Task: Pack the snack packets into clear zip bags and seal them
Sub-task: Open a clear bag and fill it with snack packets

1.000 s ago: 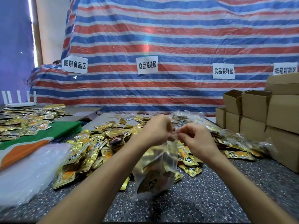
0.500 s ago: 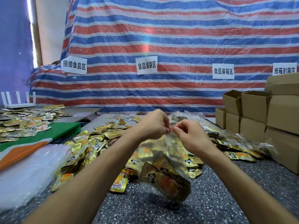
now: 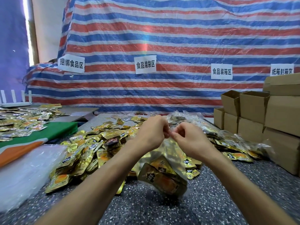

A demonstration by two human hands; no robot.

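Both the left hand (image 3: 151,132) and right hand (image 3: 190,140), fingertips nearly touching, pinched the top edge of the filled zip bag (image 3: 164,176), which hung below them over the bench (image 3: 211,200); its seal apparently ran sideways, equally near either hand.

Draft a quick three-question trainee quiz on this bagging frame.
1. Fill in: the left hand and right hand both pinch the ___ edge of the clear plastic zip bag filled with gold foil snack packets.
2. True or false: the left hand is empty and open.
3. The stacked brown cardboard boxes stand: A) on the person's left; B) on the person's right; C) inside the zip bag.
Key: 1 top; 2 false; 3 B.
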